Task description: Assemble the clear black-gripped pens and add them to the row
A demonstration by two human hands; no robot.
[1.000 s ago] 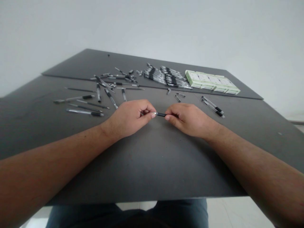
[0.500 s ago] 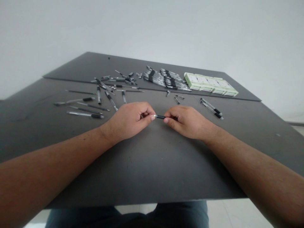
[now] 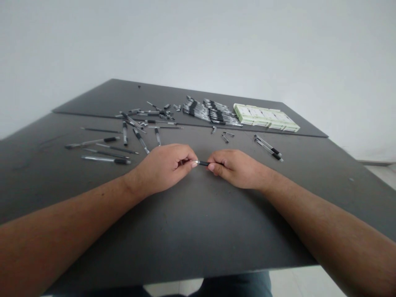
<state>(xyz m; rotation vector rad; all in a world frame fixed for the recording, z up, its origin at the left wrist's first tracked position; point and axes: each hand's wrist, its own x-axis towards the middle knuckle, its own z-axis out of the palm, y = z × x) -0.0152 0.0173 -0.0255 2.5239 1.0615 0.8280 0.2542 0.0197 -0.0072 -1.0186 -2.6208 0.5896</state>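
Note:
Both of my hands grip one pen (image 3: 203,163) between them, low over the middle of the table. Its black grip shows in the gap, with a light tip end toward the left. My left hand (image 3: 168,168) is closed, thumb and forefinger pinching the tip end. My right hand (image 3: 236,168) is closed round the black part, and its fingers hide the rest of the pen. Just beyond my left hand lie a pen barrel with a black grip (image 3: 141,141) and other loose pen parts. Beyond my right hand rest two clear pens with black grips (image 3: 268,147).
Thin refills (image 3: 100,130) and pen barrels lie scattered at the left of the dark table (image 3: 192,231). Small caps (image 3: 225,138) lie past my hands. Farther back are stacked pens (image 3: 196,109) and pale green boxes (image 3: 266,117). A seam crosses the tabletop.
The view has tilted slightly, so the table and things on it appear lower and a little farther left. Both hands keep the same hold on the pen.

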